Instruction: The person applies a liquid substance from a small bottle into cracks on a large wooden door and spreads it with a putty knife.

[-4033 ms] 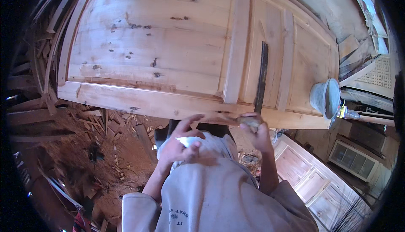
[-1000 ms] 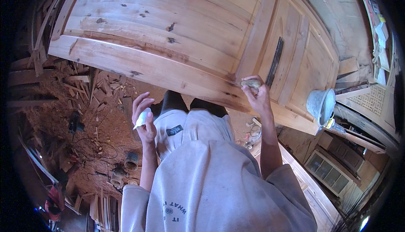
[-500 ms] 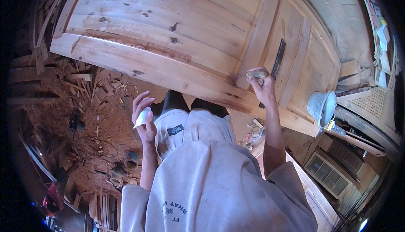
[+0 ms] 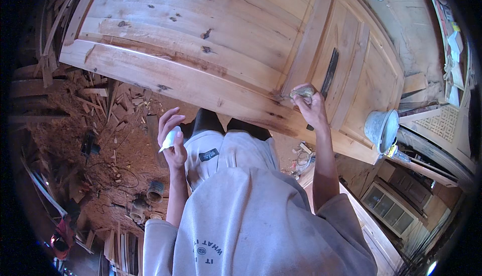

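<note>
A large wooden panelled door [image 4: 191,35] with dark knots lies in front of me. In my right hand [image 4: 312,106] is a crumpled tan-green wad [image 4: 303,92], pinched in the fingers over the door's near rail. Whether the wad touches the wood I cannot tell. Beside that hand a dark narrow strip [image 4: 330,72] lies on the door. My left hand [image 4: 172,138] is off the door's near edge, above the floor, with a small white smooth piece [image 4: 170,138] held against the palm; its exact kind is unclear. Some left fingers are stretched out.
A metal bucket [image 4: 382,129] stands at the door's right end, a clear bottle [image 4: 399,154] next to it. Sawdust and wood scraps [image 4: 120,110] cover the floor at left, with cans [image 4: 155,190] among them. A glazed cabinet door [image 4: 389,208] is at lower right.
My right hand has come slightly nearer to me and turned at the wrist, still gripping the wad. The left hand has hardly moved.
</note>
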The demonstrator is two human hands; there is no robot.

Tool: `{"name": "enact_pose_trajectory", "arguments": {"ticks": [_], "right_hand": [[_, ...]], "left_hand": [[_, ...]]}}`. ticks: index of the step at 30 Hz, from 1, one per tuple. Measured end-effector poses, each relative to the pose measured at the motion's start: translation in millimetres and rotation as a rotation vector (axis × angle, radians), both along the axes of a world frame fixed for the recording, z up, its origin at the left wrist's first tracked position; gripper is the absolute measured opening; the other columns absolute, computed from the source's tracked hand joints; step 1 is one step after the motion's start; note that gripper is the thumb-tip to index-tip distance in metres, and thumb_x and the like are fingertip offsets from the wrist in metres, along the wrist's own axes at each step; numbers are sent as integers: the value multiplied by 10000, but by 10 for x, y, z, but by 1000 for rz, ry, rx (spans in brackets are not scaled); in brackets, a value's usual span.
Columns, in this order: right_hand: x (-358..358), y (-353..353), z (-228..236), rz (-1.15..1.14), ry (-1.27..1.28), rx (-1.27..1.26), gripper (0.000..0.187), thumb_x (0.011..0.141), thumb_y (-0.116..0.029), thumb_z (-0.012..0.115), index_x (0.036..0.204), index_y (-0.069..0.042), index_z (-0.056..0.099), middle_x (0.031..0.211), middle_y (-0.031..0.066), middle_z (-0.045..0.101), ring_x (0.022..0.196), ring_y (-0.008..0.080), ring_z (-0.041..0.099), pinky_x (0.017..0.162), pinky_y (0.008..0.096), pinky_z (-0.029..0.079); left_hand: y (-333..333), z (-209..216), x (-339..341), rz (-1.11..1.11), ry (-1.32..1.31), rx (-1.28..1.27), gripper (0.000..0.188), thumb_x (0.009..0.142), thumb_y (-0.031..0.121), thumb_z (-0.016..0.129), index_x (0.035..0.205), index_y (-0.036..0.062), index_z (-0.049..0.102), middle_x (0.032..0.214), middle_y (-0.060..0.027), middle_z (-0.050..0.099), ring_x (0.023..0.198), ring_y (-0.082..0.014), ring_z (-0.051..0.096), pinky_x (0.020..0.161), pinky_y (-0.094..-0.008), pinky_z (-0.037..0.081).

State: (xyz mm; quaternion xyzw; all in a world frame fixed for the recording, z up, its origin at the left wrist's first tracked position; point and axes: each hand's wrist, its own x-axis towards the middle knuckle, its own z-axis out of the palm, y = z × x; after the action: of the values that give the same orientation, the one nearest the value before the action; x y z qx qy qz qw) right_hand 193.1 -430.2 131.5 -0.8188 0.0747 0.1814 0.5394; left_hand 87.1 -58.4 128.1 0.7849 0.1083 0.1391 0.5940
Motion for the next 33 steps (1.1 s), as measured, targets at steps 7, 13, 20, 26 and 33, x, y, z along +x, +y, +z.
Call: {"name": "enact_pose_trajectory", "arguments": {"ticks": [7,13,20,26,33], "right_hand": [[28,-24,-66,19,-12,34,78,879,-28,620,951,-30,592,849,31,636,796,108,627,713,260,522],[79,5,-49,-10,12,22,93,882,-31,617,968,-25,582,848,36,633,793,121,639,718,264,537],[87,-52,-28,26,53,65,94,884,-36,615,972,-27,582,851,42,637,781,117,642,713,268,544],[125,-55,-15,0,-38,16,99,893,-44,608,985,-12,587,860,48,650,772,109,637,687,261,535],[88,339,476,-34,-162,88,158,873,-91,643,1004,-10,607,883,70,650,820,133,636,710,265,515]], "left_hand": [[3,-8,11,9,1,12,410,822,326,520,964,-30,665,1131,-225,596,1076,-316,562,916,-409,434],[-20,-6,34,32,1,3,411,810,324,525,960,-33,665,1133,-223,596,1081,-311,558,910,-399,434],[-58,27,107,20,19,-42,415,803,321,526,968,-33,664,1145,-219,592,1084,-306,557,911,-391,433],[-105,65,220,-37,8,-20,399,816,298,514,987,-31,662,1171,-216,580,1075,-296,561,881,-373,455],[-276,394,439,-399,156,-302,469,829,248,539,1218,-10,593,963,-157,683,854,-232,625,826,-338,484]]}}
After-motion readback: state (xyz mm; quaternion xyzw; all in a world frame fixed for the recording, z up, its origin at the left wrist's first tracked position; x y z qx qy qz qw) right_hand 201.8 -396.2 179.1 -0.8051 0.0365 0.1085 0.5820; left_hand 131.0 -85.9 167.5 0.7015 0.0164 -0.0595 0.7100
